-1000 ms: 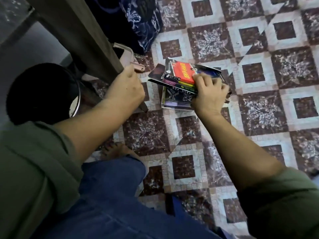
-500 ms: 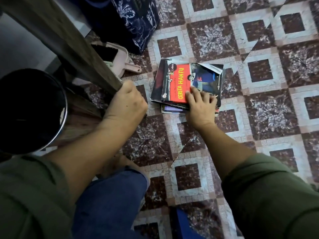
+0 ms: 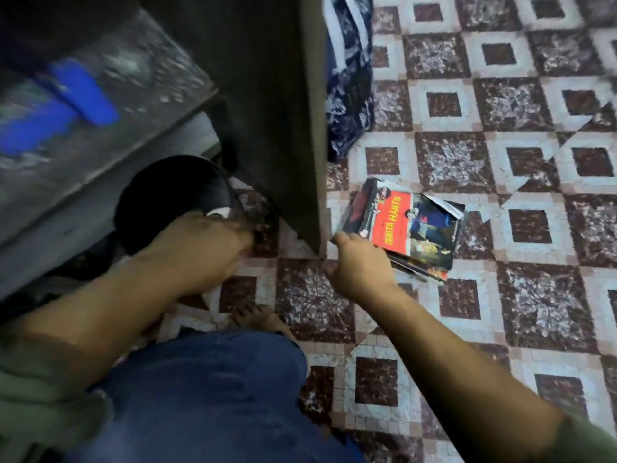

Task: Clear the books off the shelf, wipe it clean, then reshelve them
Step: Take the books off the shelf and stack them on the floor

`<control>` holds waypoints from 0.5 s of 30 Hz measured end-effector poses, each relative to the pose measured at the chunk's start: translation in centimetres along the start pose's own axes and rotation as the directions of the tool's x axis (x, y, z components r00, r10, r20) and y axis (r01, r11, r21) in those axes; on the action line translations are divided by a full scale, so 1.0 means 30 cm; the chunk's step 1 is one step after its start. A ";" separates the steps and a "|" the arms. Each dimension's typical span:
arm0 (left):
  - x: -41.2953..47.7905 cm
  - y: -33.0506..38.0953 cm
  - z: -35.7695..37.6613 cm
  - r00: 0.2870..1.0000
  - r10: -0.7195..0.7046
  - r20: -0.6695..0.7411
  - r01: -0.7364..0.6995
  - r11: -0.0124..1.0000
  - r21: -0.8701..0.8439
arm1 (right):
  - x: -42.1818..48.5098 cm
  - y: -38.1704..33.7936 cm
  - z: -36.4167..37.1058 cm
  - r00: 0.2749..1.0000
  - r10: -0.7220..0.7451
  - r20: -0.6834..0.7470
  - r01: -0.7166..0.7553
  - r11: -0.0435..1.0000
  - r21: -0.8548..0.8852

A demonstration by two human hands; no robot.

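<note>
the small stack of paperback books (image 3: 414, 228), topped by a red and dark cover lettered in yellow, lies flat on the maroon and white patterned tile floor (image 3: 467, 315), just beside the foot of the dark wooden shelf side panel (image 3: 277, 128). so clearing looks done or nearly done, with wiping to come. to do this step well, the pile should sit square and a little further from the panel's foot, so a cloth can pass. the top cover curls at its far corner and wants gentle handling.

the right hand (image 3: 360, 265) reaches forward, low, at the stack's near left corner, knuckles up and fingers curled under. whether its grip pinches the books or is just a loose fist, i cannot tell. the left hand (image 3: 203, 245) is blurred by the rim of a round black bin (image 3: 167, 195), its grip unreadable.
</note>
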State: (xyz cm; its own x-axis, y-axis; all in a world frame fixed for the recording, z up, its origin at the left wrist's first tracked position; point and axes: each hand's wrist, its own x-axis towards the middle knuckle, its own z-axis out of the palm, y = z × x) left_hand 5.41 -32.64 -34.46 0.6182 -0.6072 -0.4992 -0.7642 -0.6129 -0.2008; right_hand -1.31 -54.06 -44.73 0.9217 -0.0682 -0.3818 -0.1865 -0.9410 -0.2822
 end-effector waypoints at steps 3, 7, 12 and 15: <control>-0.257 -0.176 -0.009 0.934 -0.352 -0.060 0.332 0.918 -0.217 | -0.068 -0.250 -0.153 0.955 -0.292 -0.059 0.291 0.956 -0.022; -0.632 -0.343 -0.006 0.706 -0.661 -0.255 0.558 0.741 -0.374 | -0.130 -0.584 -0.337 0.795 -0.596 -0.110 0.597 0.802 -0.032; -1.012 -0.461 -0.006 0.265 -0.838 -0.477 0.718 0.502 -0.483 | -0.206 -0.997 -0.462 0.608 -0.785 -0.119 0.781 0.618 -0.087; -1.167 -0.507 -0.002 0.034 -0.871 -0.489 0.734 0.354 -0.579 | -0.249 -1.198 -0.487 0.522 -0.844 -0.121 0.841 0.533 -0.091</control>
State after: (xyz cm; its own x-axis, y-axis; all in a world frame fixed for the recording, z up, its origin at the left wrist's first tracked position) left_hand -4.60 -2.07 -13.87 0.7770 0.2661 0.5704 0.2902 -0.9556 0.0505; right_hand 3.47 -24.57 -18.87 0.6798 0.7188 0.1452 0.7068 -0.5894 -0.3912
